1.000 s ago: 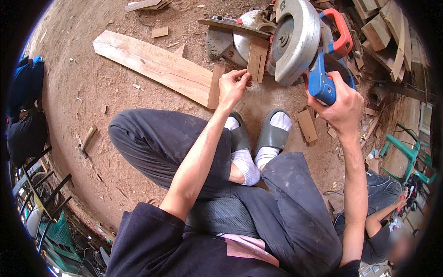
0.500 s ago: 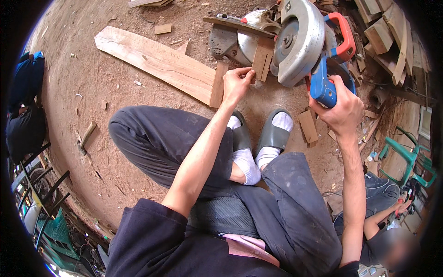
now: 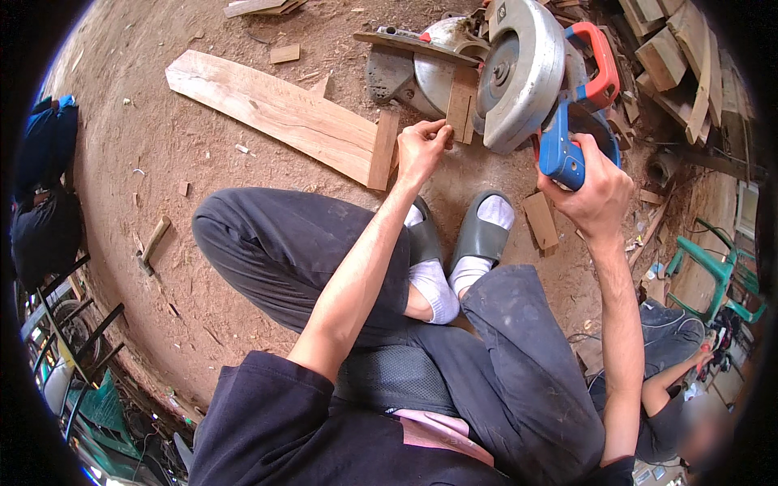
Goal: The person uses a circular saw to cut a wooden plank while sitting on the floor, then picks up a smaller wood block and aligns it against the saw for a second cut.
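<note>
A chop saw [image 3: 519,81] with a silver blade guard stands on the dirt floor ahead of my feet. My right hand [image 3: 596,190] is wrapped round its blue handle [image 3: 561,154], below a red carrying handle [image 3: 601,66]. A small wooden block [image 3: 460,105] with a narrow slit lies on the saw's base, left of the guard. My left hand [image 3: 425,150] is closed, thumb and finger pinched at the block's near left corner. Just left of that hand, a short wood piece [image 3: 383,150] rests at the end of a wide wooden board [image 3: 275,113].
Wood offcuts [image 3: 668,61] are piled at the far right. A hammer [image 3: 152,245] lies on the floor to the left. One loose block [image 3: 540,220] is beside my right foot. At the right sits another person [image 3: 660,413], near a green plastic chair [image 3: 703,271].
Both hands stay in almost the same places, the left still at the block and the right on the saw handle. The view has shifted slightly.
</note>
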`<state>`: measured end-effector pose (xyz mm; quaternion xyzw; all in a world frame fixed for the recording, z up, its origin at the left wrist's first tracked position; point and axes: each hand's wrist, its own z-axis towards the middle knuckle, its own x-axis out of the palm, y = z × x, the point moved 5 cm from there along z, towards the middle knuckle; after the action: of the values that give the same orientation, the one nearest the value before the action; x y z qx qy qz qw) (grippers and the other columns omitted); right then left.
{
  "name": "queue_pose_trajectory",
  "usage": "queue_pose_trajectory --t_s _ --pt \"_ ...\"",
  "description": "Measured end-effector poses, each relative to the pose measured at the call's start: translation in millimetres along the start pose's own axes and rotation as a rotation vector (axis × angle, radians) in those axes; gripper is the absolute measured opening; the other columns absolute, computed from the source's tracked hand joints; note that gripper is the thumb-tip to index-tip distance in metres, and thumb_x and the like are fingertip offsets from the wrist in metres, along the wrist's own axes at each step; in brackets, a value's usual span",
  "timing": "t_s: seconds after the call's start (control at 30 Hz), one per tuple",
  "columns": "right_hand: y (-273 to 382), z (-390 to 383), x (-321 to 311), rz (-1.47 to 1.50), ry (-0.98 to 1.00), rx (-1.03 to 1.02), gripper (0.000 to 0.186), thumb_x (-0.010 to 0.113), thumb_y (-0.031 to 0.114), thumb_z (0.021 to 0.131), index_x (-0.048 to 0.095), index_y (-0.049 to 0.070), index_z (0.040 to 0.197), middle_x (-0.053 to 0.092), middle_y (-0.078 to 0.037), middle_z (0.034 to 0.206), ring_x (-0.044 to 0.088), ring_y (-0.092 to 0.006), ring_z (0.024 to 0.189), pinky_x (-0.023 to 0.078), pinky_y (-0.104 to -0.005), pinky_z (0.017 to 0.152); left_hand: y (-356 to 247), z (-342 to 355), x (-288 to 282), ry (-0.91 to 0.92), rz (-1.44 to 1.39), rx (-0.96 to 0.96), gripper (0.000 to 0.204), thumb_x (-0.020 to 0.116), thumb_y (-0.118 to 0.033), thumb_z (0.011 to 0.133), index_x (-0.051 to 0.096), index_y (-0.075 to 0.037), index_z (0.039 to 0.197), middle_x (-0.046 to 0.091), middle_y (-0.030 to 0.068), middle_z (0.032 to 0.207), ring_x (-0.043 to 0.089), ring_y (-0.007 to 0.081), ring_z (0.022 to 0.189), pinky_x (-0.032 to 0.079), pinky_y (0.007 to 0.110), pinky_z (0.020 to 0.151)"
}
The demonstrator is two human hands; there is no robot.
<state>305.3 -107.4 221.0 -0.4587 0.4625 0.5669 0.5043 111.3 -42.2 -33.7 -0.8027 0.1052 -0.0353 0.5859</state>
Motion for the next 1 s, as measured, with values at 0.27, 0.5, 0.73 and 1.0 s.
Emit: queue_pose_trajectory --t_s 0.27,0.5,0.73,1.0 --pt "-1 -14 24 0.005 -0.023 -0.042 0.062 0.087 0.047 0.068 0.064 0.008 0.108 0.072 -0.011 0.086 0.073 -0.0317 0.075 0.056 -0.0426 0.064 3 2 1 -0.029 0.006 -0.002 0.031 0.074 -0.017 0.095 0.074 0.003 0.118 0.076 0.0079 0.094 0.075 0.0129 0.077 0.055 0.026 0.066" --pt "1 -18 32 -0.013 -0.074 -0.057 0.067 0.084 0.054 0.07 0.063 0.005 0.11 0.072 -0.012 0.085 0.073 -0.0311 0.075 0.056 -0.0427 0.064 1 0 -3 -0.041 -0.048 0.013 0.031 0.075 -0.017 0.094 0.074 0.004 0.117 0.076 0.0078 0.094 0.074 0.0127 0.078 0.056 0.026 0.07" --pt "0 -27 53 -0.016 -0.095 -0.069 0.07 0.079 0.059 0.075 0.063 0.003 0.114 0.072 -0.014 0.087 0.073 -0.0329 0.075 0.057 -0.0431 0.066 10 2 -5 -0.059 -0.023 0.009 0.03 0.074 -0.018 0.094 0.075 0.003 0.116 0.078 0.0096 0.094 0.073 0.0122 0.077 0.057 0.027 0.07" --pt "-1 -25 50 -0.016 -0.104 -0.078 0.067 0.077 0.061 0.076 0.063 0.005 0.11 0.071 -0.011 0.082 0.072 -0.0315 0.072 0.056 -0.0426 0.062 -4 0 4 0.042 -0.138 -0.082 0.027 0.067 -0.02 0.101 0.075 0.005 0.108 0.077 0.0107 0.085 0.077 0.0152 0.079 0.059 0.028 0.068"
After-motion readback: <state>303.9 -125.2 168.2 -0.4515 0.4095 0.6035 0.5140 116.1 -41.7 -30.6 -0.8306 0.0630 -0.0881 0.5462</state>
